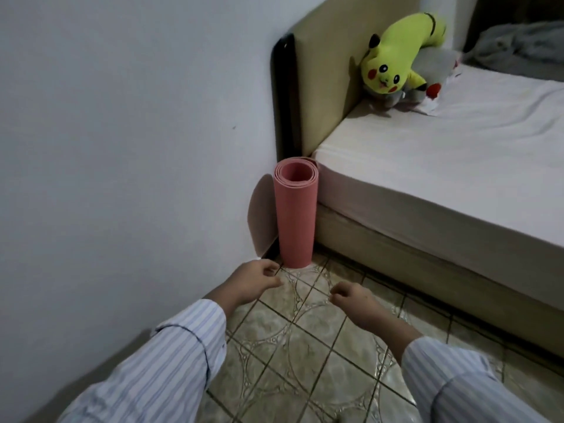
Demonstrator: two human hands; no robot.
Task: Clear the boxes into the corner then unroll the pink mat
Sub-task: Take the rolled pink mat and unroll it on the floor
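Note:
The pink mat point(295, 213) stands upright as a tight roll in the corner where the white wall meets the bed. My left hand point(254, 280) hovers just below and left of the roll's base, fingers loosely curled, holding nothing. My right hand point(355, 300) is out over the tiles to the right of the left hand, fingers also loosely curled and empty. Neither hand touches the mat. Both arms wear striped sleeves. No boxes are in view.
A bed with a white sheet point(442, 166) and beige headboard point(326, 87) fills the right side. A yellow plush toy point(396, 53) lies against the headboard. The white wall point(122, 148) runs along the left. Patterned floor tiles point(299, 355) lie below my hands.

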